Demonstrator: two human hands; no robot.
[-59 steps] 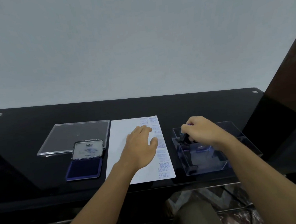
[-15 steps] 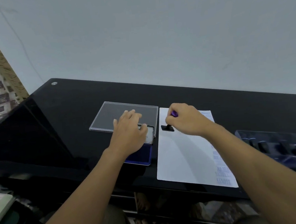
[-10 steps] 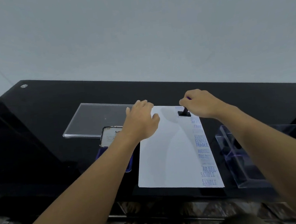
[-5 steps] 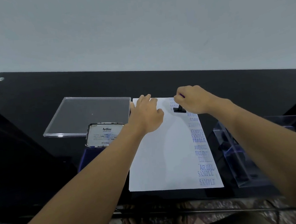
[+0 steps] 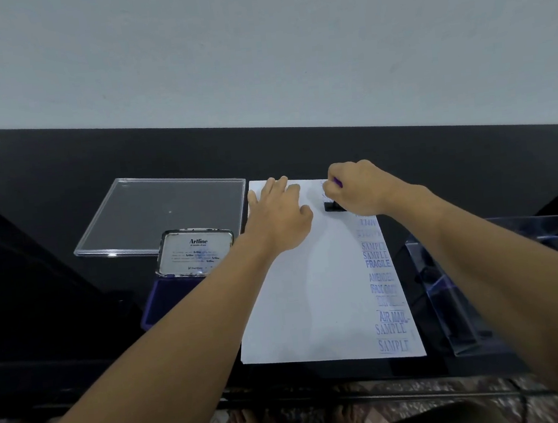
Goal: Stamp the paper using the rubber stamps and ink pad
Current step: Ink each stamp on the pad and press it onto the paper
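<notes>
Paper (image 5: 307,298) lies white on the glossy black table (image 5: 58,158), with a column of blue stamp marks down its right edge. The left hand (image 5: 280,218) presses flat on its far end, fingers straight. The right hand (image 5: 361,187) curls round a rubber stamp (image 5: 332,206) whose black base meets the sheet. The ink pad (image 5: 163,299) lies open just left of the paper. Behind is a plain pale wall (image 5: 253,41), and below the table edge a patterned floor (image 5: 428,399)
</notes>
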